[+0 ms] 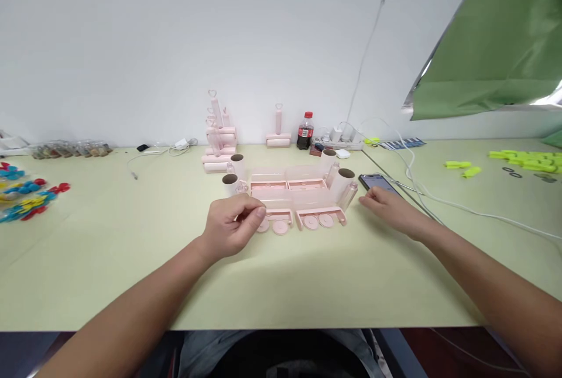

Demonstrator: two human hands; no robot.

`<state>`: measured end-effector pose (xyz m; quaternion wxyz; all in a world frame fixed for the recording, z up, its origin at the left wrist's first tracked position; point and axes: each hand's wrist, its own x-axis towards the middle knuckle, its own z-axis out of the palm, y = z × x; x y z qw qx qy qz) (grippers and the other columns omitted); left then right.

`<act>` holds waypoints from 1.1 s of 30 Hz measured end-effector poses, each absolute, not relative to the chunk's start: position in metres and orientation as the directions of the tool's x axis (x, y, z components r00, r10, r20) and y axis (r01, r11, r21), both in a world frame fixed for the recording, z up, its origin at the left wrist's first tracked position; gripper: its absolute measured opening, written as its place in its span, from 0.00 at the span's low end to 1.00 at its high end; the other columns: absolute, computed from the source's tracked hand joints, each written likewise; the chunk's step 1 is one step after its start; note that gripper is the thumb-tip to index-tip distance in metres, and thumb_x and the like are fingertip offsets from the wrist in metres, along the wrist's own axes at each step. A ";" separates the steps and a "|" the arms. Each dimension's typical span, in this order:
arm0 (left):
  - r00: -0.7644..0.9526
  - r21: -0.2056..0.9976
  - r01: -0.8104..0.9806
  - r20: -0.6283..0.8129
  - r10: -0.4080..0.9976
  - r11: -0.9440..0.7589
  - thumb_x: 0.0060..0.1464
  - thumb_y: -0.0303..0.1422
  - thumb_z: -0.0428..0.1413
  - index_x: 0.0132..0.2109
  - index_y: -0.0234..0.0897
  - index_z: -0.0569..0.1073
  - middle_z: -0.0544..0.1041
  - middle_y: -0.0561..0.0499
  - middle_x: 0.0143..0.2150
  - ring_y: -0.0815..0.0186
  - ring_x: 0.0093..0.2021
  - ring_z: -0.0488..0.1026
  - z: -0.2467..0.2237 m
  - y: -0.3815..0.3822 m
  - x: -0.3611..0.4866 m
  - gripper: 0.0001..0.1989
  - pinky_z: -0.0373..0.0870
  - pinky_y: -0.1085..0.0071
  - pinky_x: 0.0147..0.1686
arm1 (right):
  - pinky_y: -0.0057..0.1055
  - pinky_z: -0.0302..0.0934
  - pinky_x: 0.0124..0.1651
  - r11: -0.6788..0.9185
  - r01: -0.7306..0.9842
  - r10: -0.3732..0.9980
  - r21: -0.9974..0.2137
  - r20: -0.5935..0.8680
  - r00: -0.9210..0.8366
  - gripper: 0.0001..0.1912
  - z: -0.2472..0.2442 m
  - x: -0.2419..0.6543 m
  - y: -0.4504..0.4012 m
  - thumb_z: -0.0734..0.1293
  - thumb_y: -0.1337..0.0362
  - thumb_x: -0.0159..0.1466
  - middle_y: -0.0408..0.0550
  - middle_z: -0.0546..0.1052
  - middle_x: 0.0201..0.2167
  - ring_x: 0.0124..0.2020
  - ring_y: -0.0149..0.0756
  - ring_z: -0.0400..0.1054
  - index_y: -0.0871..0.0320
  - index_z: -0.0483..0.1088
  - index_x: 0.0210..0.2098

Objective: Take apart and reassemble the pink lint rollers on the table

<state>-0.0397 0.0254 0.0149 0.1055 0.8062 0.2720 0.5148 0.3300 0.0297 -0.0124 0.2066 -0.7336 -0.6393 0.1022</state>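
Observation:
My left hand (232, 224) is a loosely closed fist at the left end of the pink parts, with nothing visible in it. Closed as well, my right hand (389, 209) rests beside a dark phone (378, 183); no object shows in its fingers. Between the hands lie pink trays (320, 212), several round pink discs (280, 227) and clear pinkish covers (307, 198). White paper rolls (345, 186) stand upright at both ends of the parts, with clear pink handles (349, 195) next to them.
Assembled pink rollers (278, 139) and a cola bottle (305, 132) stand by the wall. A power strip (342, 144) has white cables running rightward. Yellow-green pieces (527, 160) lie far right; colourful pieces (30, 205) and wrapped items (72, 148) are at left.

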 end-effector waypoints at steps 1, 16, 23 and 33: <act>0.287 0.456 0.330 0.786 0.548 -0.826 0.56 0.29 0.54 0.29 0.38 0.73 0.75 0.54 0.23 0.73 0.21 0.66 0.015 0.027 -0.042 0.08 0.61 0.75 0.21 | 0.32 0.53 0.25 -0.116 0.899 0.985 -0.421 0.064 0.157 0.15 -0.012 0.332 0.033 0.63 0.49 0.59 0.45 0.70 0.22 0.23 0.38 0.65 0.55 0.64 0.28; -0.301 0.752 0.209 0.658 0.690 -0.626 0.54 0.35 0.57 0.30 0.37 0.72 0.67 0.56 0.19 0.73 0.18 0.64 0.024 0.068 -0.083 0.07 0.62 0.75 0.19 | 0.32 0.52 0.24 -0.020 0.930 0.998 -0.368 -0.066 -0.005 0.07 -0.009 0.324 0.055 0.67 0.58 0.51 0.46 0.74 0.23 0.23 0.40 0.66 0.54 0.68 0.28; -0.241 0.784 0.252 0.619 0.748 -0.568 0.55 0.35 0.56 0.31 0.37 0.72 0.69 0.55 0.23 0.72 0.22 0.65 0.014 0.074 -0.079 0.08 0.63 0.75 0.22 | 0.34 0.60 0.27 -0.143 0.889 0.985 -0.436 0.021 0.169 0.25 0.024 0.334 0.036 0.66 0.64 0.53 0.50 0.79 0.35 0.29 0.43 0.72 0.56 0.67 0.51; -0.195 0.774 0.402 0.595 0.780 -0.490 0.57 0.38 0.53 0.40 0.37 0.74 0.73 0.50 0.35 0.67 0.36 0.71 -0.004 0.093 -0.081 0.10 0.67 0.72 0.34 | 0.28 0.55 0.23 0.454 0.658 0.836 -0.601 0.543 -0.081 0.11 0.082 0.223 -0.006 0.65 0.59 0.61 0.41 0.70 0.21 0.19 0.29 0.60 0.55 0.72 0.41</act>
